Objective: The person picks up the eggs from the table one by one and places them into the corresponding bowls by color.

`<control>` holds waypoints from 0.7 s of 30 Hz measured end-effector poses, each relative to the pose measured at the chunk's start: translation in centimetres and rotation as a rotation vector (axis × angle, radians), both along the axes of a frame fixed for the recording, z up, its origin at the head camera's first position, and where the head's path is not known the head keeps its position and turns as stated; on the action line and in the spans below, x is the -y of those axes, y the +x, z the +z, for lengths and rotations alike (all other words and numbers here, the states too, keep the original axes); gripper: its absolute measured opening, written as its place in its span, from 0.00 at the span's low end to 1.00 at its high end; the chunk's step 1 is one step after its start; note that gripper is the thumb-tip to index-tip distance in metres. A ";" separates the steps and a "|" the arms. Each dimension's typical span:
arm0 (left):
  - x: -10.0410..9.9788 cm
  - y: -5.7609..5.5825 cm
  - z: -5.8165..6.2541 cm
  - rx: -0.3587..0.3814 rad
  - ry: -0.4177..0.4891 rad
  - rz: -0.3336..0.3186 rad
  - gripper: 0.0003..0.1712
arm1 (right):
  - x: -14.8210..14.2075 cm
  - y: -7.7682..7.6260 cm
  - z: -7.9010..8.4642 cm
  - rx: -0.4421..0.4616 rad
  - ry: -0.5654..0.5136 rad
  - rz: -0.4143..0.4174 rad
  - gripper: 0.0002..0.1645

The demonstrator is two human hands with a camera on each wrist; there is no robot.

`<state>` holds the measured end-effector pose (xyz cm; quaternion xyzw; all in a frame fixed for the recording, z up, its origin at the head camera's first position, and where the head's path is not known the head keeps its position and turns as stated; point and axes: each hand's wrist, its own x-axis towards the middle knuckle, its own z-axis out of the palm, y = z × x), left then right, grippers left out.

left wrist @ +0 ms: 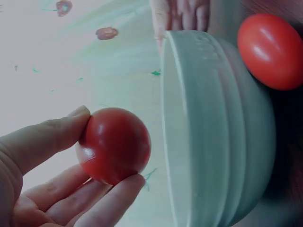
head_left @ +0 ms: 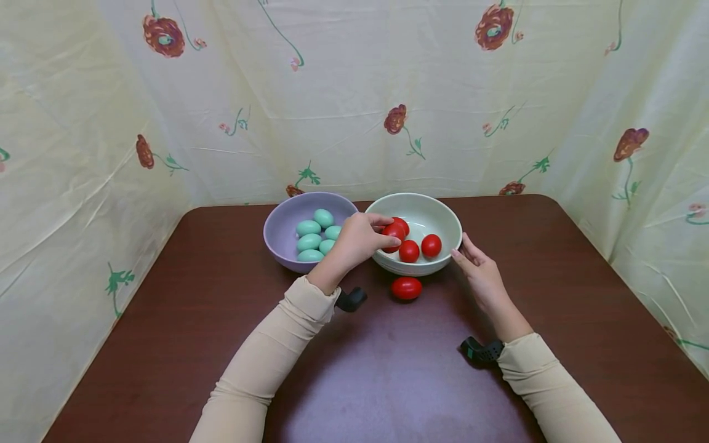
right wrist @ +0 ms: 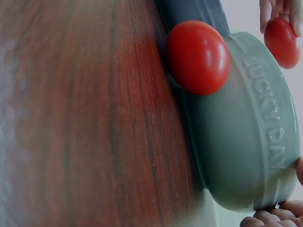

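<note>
My left hand [head_left: 359, 239] pinches a red egg [left wrist: 116, 144] between thumb and fingers, above the left side of a pale green bowl [head_left: 415, 267]. Several other red eggs [head_left: 431, 246] lie inside this bowl. With thumb and fingers at its right rim, my right hand [head_left: 486, 280] holds the bowl. One more red egg [head_left: 407, 288] lies on the table just in front of the bowl, and the right wrist view shows this egg [right wrist: 198, 57] close by the outer wall.
A purple bowl [head_left: 277, 252] with several mint-green eggs [head_left: 308, 242] stands left of the green bowl, partly behind my left hand. Both bowls are near the far edge of the dark brown table [head_left: 388, 381]. A flowered cloth [head_left: 332, 111] hangs behind.
</note>
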<state>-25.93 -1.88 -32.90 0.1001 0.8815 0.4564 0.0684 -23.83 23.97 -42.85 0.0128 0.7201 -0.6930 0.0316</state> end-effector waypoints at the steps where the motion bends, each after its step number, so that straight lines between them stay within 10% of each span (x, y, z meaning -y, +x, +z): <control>1: -0.1 -0.2 -0.1 0.000 -0.002 -0.002 0.26 | 0.0 0.0 0.0 0.001 0.002 0.001 0.41; 21: -1.3 -3.1 -2.0 -0.032 -0.202 -0.107 0.24 | 0.2 0.1 0.1 -0.006 -0.022 -0.008 0.39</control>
